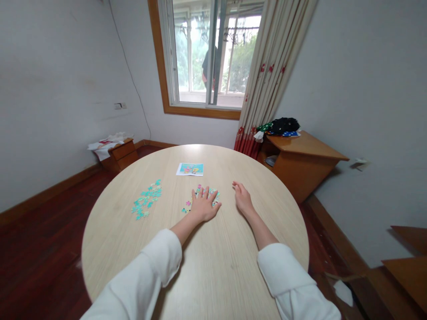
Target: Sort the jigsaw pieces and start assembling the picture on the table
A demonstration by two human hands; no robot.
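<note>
My left hand (pixel 203 206) lies palm down with its fingers spread over a heap of small jigsaw puzzle pieces (pixel 188 203). Part of that heap is hidden beneath the hand; pink, yellow and teal bits show around the fingers. Off to the heap's right, my right hand (pixel 243 198) rests on its side at the table, fingers loosely bent and apart from the pieces. Nothing shows in it. On the left of the table is a second, looser group of mostly teal puzzle pieces (pixel 147 200). Beyond the heap lies a picture card (pixel 190 169) with cartoon figures on a blue ground.
The round wooden table (pixel 213 266) fills the middle. A brown cabinet (pixel 307 149) with dark cloths (pixel 283 126) stands at the right back, beside a curtain (pixel 270 66). A low cabinet (pixel 123 153) is at the left back. A person (pixel 205 66) is partly visible through the window.
</note>
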